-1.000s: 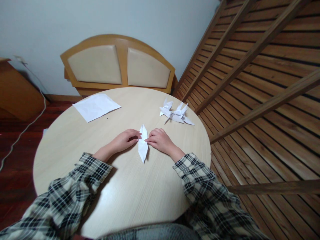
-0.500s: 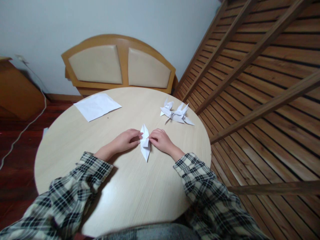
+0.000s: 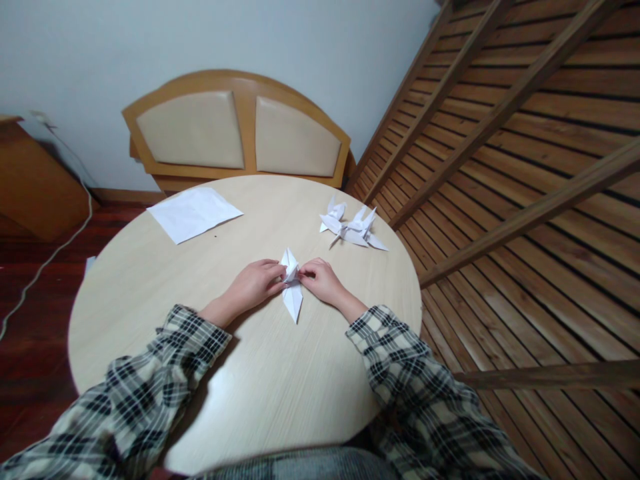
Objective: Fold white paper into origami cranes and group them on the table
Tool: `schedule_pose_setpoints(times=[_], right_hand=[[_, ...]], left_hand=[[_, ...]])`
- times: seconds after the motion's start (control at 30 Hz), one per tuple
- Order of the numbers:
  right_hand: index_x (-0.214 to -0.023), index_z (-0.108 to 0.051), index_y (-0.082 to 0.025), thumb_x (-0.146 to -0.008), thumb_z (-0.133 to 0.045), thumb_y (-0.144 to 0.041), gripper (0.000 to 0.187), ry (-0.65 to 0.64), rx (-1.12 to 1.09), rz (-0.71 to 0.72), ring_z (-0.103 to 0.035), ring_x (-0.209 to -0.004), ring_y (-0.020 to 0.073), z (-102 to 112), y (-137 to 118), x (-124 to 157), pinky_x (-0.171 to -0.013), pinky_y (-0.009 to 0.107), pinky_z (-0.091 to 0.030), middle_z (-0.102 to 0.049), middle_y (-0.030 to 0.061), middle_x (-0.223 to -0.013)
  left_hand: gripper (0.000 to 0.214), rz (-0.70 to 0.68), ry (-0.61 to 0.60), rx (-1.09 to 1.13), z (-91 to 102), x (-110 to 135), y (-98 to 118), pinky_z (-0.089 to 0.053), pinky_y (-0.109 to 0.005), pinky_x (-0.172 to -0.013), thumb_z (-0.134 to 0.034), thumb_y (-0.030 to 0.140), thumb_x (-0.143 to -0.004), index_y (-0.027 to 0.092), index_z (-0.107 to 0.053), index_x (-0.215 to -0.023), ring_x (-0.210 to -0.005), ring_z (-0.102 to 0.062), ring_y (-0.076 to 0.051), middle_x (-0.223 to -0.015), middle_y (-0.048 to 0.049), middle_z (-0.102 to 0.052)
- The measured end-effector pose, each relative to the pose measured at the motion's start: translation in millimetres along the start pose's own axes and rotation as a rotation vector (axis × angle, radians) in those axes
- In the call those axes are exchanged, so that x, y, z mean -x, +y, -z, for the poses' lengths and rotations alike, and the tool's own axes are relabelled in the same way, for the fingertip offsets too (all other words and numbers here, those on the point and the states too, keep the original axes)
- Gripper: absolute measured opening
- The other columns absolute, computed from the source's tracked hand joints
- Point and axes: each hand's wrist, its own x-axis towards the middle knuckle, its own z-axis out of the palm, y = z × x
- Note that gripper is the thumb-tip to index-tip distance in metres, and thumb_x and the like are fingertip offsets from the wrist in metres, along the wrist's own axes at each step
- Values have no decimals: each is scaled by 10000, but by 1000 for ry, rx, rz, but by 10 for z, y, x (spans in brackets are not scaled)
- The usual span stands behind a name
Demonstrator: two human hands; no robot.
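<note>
A white folded paper crane lies on the round table between my hands, one pointed wing toward me and the other away. My left hand grips its middle from the left, thumb and fingers pressed together on the paper. From the right, my right hand pinches the crane's middle between thumb and forefinger, the other fingers curled. Fingertips partly hide the centre folds. Beyond my right hand, several finished paper cranes sit in a cluster.
White paper sheets lie at the table's far left. The pale round table stands against a wooden headboard with padded panels. A slatted wooden partition runs along the right. A white cable trails over the floor at left.
My left hand has moved slightly right, closing further over the crane's middle. The small flap that lay toward me at the centre is now folded back away from me.
</note>
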Motion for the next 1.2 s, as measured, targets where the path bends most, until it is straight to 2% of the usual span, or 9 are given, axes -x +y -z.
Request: schedule_pose_setpoints(times=[0.27,0.43,0.6,0.83,1.07,1.2], right_hand=[[-834,-756,-219,-857,-759,-260,47,-68,-8,94,-597,-885,174,75,62,-17,-866,330,-406,-718,20,-857],[-854,-758,-233,-821,-801,-271,67,-64,29,120,-584,-893,180,94,59,-19,-861,332,-401,-708,17,-873],[-841,-758,-224,-849,-776,-306,84,-45,58,37,-564,-917,195,62,26,-27,-858,342,-395,-691,32,-888],[-831,-737,-221,-888,-734,-359,149,-14,106,-74,-518,-1076,220,-5,-17,-13,-933,365,-362,-671,50,-1039],[-827,-743,-227,-959,-634,-372,225,8,176,-124,-501,-1098,231,-44,-73,-27,-935,371,-354,-665,58,-1063],[-824,-745,-230,-965,-622,-379,239,25,226,-135,-501,-1083,238,-54,-80,-34,-919,372,-354,-664,67,-1041]], left_hand=[[234,-37,-18,-104,-18,-21,-16,-543,-443,-864,-503,366,-1011,187,-654,-1006,-972,-674,-276,-1019,-115,-734],[202,-13,-16,-97,-27,-34,-12,-530,-416,-844,-496,323,-1011,191,-643,-968,-921,-664,-253,-959,-100,-723],[204,41,-24,-91,-7,-56,10,-514,-403,-814,-500,322,-1000,191,-633,-917,-882,-642,-252,-910,-96,-711],[235,95,-25,-109,-22,-83,25,-490,-408,-800,-478,322,-991,188,-614,-853,-857,-606,-253,-842,-89,-684],[266,141,46,-48,-91,-97,-27,-488,-411,-770,-503,330,-954,207,-575,-730,-805,-573,-240,-721,-52,-616],[263,215,119,-3,-115,-101,-40,-485,-389,-737,-543,353,-941,212,-591,-723,-810,-586,-239,-714,-46,-629]])
